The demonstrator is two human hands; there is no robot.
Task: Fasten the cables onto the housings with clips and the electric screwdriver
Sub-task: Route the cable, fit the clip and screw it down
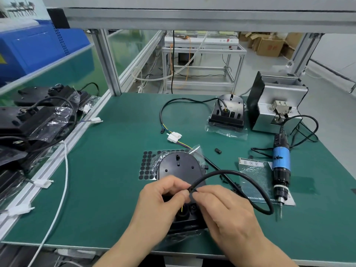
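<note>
Atop clear bag point(196, 151), black housing point(179, 166), cable point(240, 175)

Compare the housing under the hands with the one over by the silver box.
The near housing has both hands on its looped cable: left hand and right hand pinch it above the housing. The far housing is untouched; its trailing cable lies curved across the green mat. The near housing partly overlaps a sheet of black dots; the far housing does not. Both are black, round-topped and sit on clear plastic.
</note>
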